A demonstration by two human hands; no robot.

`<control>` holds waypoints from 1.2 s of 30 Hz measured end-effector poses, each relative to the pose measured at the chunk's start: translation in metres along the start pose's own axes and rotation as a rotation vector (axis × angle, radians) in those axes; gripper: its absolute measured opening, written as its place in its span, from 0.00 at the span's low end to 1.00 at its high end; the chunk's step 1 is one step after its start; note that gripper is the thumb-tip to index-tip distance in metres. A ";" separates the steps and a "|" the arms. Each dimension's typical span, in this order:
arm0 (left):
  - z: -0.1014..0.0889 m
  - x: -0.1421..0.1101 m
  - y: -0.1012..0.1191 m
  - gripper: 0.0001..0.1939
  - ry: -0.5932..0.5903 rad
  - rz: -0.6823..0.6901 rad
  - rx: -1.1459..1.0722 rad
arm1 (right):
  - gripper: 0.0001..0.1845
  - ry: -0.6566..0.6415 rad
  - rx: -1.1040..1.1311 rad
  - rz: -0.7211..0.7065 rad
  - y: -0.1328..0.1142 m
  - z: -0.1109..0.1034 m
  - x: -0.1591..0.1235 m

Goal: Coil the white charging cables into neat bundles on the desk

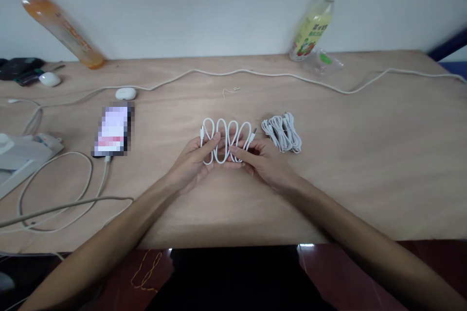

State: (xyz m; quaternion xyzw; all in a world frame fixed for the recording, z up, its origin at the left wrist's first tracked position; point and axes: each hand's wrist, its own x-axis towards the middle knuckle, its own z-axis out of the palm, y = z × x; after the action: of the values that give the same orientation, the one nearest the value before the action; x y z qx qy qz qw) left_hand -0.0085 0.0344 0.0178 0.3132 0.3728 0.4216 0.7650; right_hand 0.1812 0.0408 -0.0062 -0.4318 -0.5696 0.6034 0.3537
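A white USB cable (221,158), folded into several side-by-side loops, is held between my two hands above the table. My left hand (192,159) pinches its left loops with the thumb on top and the fingers beneath. On the other side, my right hand (268,161) presses its thumb over the right loops. One small white plug sticks up at the left end, and a plug with a dark tip points up at the right end. Just beyond my right hand lie bundled white cables (281,132), folded in the same way.
A phone (112,129) with a charging cord lies left, near a white earbud case (126,94). One long white cord (233,73) crosses the back of the table. An orange drink bottle (62,29) and a yellow-green bottle (312,29) stand by the wall. Twist ties (230,91) lie mid-table.
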 end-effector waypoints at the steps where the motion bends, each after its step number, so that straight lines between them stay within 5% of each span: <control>1: 0.000 0.000 0.000 0.18 0.004 0.000 0.003 | 0.25 0.012 -0.002 -0.001 0.000 0.000 0.000; 36: -0.002 0.001 0.005 0.20 0.084 -0.006 0.004 | 0.24 0.080 0.302 0.093 0.011 0.003 0.003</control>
State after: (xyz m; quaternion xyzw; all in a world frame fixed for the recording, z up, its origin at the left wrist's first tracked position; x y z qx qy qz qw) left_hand -0.0114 0.0382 0.0208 0.2955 0.4065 0.4314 0.7492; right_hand 0.1783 0.0410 -0.0170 -0.4233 -0.4372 0.6802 0.4085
